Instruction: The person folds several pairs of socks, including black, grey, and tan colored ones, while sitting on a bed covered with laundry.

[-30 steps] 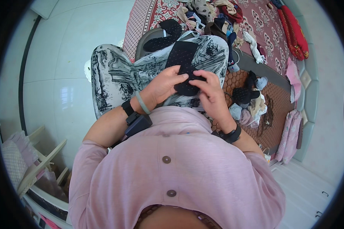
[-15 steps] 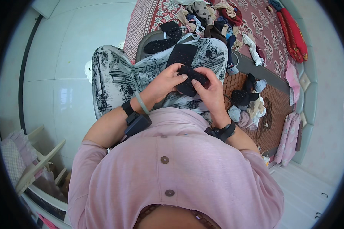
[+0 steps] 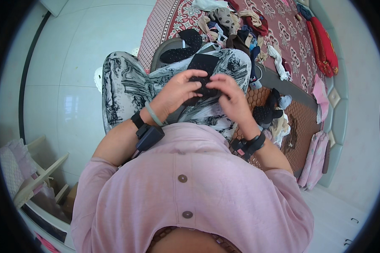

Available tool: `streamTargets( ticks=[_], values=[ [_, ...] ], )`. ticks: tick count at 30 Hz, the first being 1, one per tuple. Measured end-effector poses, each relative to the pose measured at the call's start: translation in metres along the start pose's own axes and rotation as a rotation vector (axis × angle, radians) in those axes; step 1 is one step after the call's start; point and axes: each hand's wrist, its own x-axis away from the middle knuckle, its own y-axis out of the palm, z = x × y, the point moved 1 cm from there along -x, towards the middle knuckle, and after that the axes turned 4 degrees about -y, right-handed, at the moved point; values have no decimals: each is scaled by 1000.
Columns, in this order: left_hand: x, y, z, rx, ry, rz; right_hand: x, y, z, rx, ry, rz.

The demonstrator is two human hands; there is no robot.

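Observation:
Over my lap, a black sock with small white dots (image 3: 204, 63) lies partly flat on the patterned trousers and partly bunched between my hands. My left hand (image 3: 175, 90) pinches the bunched part with thumb and fingers. From the other side, my right hand (image 3: 232, 96) has its fingertips closed at the edge of the same cloth; it is slightly blurred. Just beyond my knees rests another black dotted sock (image 3: 180, 54) with a pale band around it, on a grey rounded surface (image 3: 157, 59).
A heap of mixed clothes (image 3: 236, 25) lies on the red patterned bed cover (image 3: 278, 25). To my right, more socks and pale garments (image 3: 270, 111) sit on a brown mat (image 3: 304, 147). Red folded bedding (image 3: 323, 46) and a pink cushion (image 3: 314, 162) line the padded headboard (image 3: 340, 109).
My right hand has lifted and turned, its fingers drawing away from the wide grip they had on the sock. The bunched part sits lower and looks more crumpled.

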Motion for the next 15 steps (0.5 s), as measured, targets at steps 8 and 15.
streamTargets(
  ticks=[8, 15],
  values=[
    [-9, -38, 26, 261, 245, 188, -85, 12, 45, 358, -132, -59],
    [-7, -25, 27, 177, 179, 128, -94, 10, 59, -108, 230, 60]
  ],
)
